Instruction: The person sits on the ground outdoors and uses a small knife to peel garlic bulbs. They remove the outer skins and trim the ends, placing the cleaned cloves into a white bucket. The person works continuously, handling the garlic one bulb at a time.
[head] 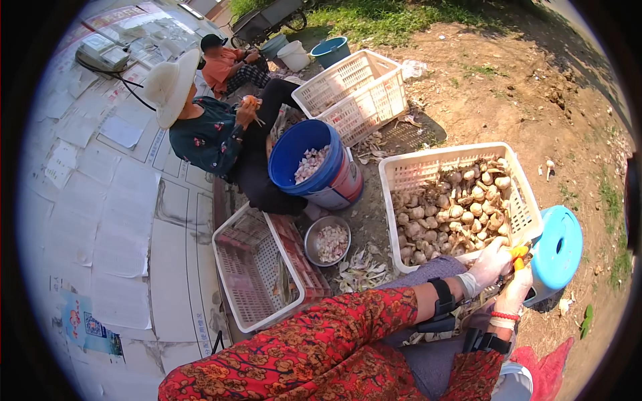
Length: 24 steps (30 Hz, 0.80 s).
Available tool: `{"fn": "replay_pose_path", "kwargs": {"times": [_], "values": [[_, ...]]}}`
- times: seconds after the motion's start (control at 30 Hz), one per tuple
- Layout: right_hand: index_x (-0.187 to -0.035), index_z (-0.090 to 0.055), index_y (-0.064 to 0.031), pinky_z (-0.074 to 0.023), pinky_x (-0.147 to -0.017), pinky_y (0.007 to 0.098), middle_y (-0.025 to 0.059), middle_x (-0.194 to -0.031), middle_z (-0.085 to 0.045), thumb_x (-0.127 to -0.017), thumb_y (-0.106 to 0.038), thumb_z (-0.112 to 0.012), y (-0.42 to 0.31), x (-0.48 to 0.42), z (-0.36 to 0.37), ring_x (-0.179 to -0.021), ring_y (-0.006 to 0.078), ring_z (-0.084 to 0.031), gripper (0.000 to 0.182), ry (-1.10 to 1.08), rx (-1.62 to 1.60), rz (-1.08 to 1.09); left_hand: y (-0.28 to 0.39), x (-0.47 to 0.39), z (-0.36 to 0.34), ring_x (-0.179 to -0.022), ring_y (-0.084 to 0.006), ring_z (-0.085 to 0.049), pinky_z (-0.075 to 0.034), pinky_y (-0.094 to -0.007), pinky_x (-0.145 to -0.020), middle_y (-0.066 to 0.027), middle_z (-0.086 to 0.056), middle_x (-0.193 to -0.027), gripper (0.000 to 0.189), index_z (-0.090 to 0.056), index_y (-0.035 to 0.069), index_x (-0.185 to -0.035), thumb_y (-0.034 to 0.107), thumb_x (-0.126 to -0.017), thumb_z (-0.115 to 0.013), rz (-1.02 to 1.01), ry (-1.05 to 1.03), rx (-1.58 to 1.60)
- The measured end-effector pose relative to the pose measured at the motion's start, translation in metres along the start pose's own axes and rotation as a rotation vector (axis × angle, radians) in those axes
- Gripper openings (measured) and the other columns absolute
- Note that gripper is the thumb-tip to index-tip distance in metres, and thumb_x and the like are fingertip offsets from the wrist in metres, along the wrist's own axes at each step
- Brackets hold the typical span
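Observation:
My left hand and my right hand, both in thin pale gloves, meet fingertip to fingertip over the near right corner of a white plastic crate. Bright orange material shows at the fingertips, perhaps finger covers. Whatever is pinched between the fingers is too small or hidden to make out. Many garlic bulbs with dry stalks lie in that crate. A light blue plastic stool stands just beyond my hands. Dry garlic skins are scattered left of my knee.
Garlic cloves fill part of a metal bowl and a blue bucket. Another crate stands left, another farther back. A co-worker in a white hat and another person sit along the paper-covered wall.

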State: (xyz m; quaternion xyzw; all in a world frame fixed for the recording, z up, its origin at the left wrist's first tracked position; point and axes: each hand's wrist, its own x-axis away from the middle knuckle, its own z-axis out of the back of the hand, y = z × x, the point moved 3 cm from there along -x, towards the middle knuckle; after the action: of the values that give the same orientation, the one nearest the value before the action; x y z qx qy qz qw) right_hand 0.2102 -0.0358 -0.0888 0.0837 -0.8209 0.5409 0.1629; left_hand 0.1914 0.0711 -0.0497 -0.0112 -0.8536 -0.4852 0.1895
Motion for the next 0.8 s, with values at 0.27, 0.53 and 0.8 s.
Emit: {"fn": "replay_pose_path", "kwargs": {"times": [0.27,0.53,0.8], "values": [[-0.102,-0.059,0.0006,-0.0450,-0.071,0.0251,0.0032,-0.095,-0.057,-0.088,-0.017,-0.050,0.002,0.000,0.002,-0.083,0.0112,-0.054,0.024,-0.013,0.026,0.009,-0.009,-0.004,0.002,-0.057,-0.0069,-0.044,-0.035,-0.0218,-0.050,-0.0001,-0.052,-0.073,0.025,-0.049,0.003,-0.111,0.017,-0.091,-0.052,-0.001,-0.021,0.041],[-0.106,-0.058,0.0002,-0.0444,-0.071,0.0250,0.0038,-0.099,-0.057,-0.087,-0.022,-0.050,0.004,-0.002,0.006,-0.084,0.0118,-0.054,0.030,-0.021,0.013,-0.027,-0.010,-0.005,0.002,-0.054,-0.0066,-0.042,-0.032,-0.0224,-0.046,0.0007,-0.051,-0.070,0.026,-0.047,0.002,-0.113,0.015,-0.090,-0.051,0.004,-0.046,0.074],[-0.099,-0.059,-0.0010,-0.0453,-0.072,0.0267,0.0042,-0.096,-0.059,-0.088,-0.015,-0.055,0.008,-0.013,0.021,-0.083,0.0126,-0.056,0.018,-0.026,-0.040,-0.040,-0.004,-0.001,-0.006,-0.054,-0.0088,-0.043,-0.034,-0.0237,-0.048,0.0001,-0.048,-0.067,0.030,-0.047,0.003,-0.114,0.010,-0.086,-0.048,0.069,0.007,0.002]]}}
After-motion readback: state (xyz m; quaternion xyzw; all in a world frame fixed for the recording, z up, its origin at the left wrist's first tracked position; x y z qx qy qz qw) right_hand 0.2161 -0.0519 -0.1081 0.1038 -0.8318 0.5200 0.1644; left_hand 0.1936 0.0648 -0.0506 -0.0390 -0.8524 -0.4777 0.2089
